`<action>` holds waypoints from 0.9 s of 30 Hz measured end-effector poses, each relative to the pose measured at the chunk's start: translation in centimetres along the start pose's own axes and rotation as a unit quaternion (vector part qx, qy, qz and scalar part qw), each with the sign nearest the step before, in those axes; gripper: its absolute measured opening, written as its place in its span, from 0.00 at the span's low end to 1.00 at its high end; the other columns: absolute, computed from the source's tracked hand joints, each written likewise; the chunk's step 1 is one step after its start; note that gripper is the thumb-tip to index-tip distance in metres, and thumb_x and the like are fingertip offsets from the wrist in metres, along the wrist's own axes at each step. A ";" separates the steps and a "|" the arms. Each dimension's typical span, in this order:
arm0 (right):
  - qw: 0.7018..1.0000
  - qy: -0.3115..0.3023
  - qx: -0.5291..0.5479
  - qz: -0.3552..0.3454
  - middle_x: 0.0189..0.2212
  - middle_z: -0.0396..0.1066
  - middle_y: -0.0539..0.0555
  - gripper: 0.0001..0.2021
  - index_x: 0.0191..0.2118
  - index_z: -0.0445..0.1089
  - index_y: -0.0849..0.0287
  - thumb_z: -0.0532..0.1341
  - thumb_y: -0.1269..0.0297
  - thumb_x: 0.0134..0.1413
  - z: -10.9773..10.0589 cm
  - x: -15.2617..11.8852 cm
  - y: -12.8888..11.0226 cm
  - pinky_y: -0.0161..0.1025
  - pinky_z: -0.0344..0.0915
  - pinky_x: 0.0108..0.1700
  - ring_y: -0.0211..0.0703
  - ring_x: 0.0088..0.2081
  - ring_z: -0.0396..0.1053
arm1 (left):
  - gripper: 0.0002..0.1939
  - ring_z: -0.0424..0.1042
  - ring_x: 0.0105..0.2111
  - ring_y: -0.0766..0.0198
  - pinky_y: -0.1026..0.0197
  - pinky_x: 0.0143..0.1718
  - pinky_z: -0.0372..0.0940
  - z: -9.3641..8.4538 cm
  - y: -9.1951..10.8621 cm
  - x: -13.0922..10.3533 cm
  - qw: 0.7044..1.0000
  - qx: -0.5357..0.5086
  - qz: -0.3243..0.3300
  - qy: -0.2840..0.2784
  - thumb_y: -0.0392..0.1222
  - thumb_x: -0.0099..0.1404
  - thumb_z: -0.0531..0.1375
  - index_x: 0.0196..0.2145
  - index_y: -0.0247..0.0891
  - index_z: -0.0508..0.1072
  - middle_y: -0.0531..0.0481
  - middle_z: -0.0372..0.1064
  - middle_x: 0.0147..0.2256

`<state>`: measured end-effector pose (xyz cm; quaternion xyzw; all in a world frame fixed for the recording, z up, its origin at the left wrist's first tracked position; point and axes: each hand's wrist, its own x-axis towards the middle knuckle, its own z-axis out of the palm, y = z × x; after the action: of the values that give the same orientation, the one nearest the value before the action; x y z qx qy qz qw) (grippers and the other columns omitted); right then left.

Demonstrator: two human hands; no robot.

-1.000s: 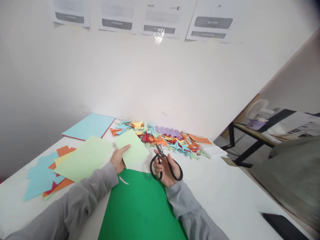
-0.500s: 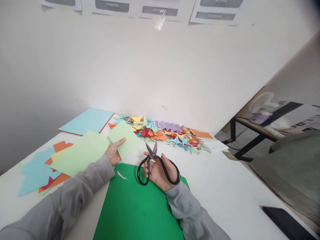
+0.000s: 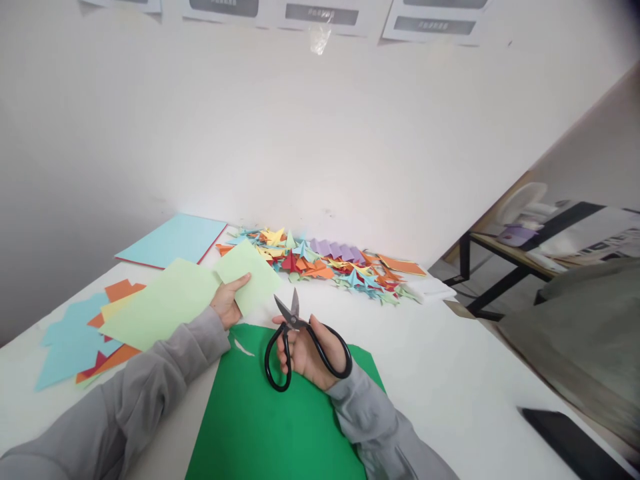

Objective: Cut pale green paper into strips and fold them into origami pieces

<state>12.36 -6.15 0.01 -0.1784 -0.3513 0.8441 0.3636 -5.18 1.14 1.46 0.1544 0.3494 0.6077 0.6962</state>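
My left hand (image 3: 227, 303) grips a light green square of paper (image 3: 249, 270), thumb on top, fingers hidden beneath it. Black-handled scissors (image 3: 293, 321) rest in my right hand (image 3: 313, 353), blades parted and pointing up and away, fingers around the handles. Below both hands lies a green sheet (image 3: 275, 417) with a small white scrap (image 3: 243, 347) on it. A larger light green sheet (image 3: 167, 300) lies left of my left hand, partly over blue, yellow, orange and red paper pieces (image 3: 80, 333).
Along the wall is a pile of coloured folded papers (image 3: 320, 263). Light blue sheets (image 3: 175, 239) lie at the back left of the white table (image 3: 440, 373). A black flat object (image 3: 575, 440) is at the right edge, with a wooden shelf (image 3: 510, 252) beyond.
My right hand has moved slightly left and down with the scissors, which have tilted to the left. My left hand still holds the light green square in nearly the same place.
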 end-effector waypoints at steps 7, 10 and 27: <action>1.000 0.011 0.009 0.000 0.28 0.70 0.55 0.27 0.47 0.61 0.62 0.52 0.45 0.49 0.1 0.0 -0.1 0.40 0.60 0.28 0.42 0.28 0.68 | 0.17 0.74 0.29 0.59 0.57 0.38 0.70 -0.2 -0.1 0.1 1.000 0.018 0.001 -0.013 0.29 0.53 0.60 0.43 0.32 0.69 0.43 0.74 0.31; 1.000 0.016 0.008 -0.001 0.27 0.70 0.54 0.26 0.46 0.61 0.62 0.52 0.45 0.50 0.1 0.0 -0.2 0.39 0.61 0.28 0.41 0.28 0.68 | 0.16 0.74 0.29 0.58 0.55 0.37 0.70 -0.1 -0.1 -0.1 0.999 0.032 -0.012 -0.022 0.29 0.54 0.59 0.42 0.31 0.70 0.43 0.74 0.30; 0.996 0.060 -0.015 -0.062 0.23 0.68 0.47 0.32 0.59 0.42 0.44 0.53 0.45 0.50 0.5 0.0 -0.6 0.38 0.61 0.27 0.41 0.26 0.69 | 0.16 0.72 0.39 0.51 0.51 0.44 0.66 -0.4 -0.6 -0.6 0.989 0.037 -0.084 -0.118 0.32 0.55 0.58 0.44 0.30 0.69 0.38 0.73 0.37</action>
<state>12.39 -6.06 0.76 -0.2114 -0.3517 0.8025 0.4332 -5.02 0.36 0.98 0.2206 0.2989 0.5112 0.7750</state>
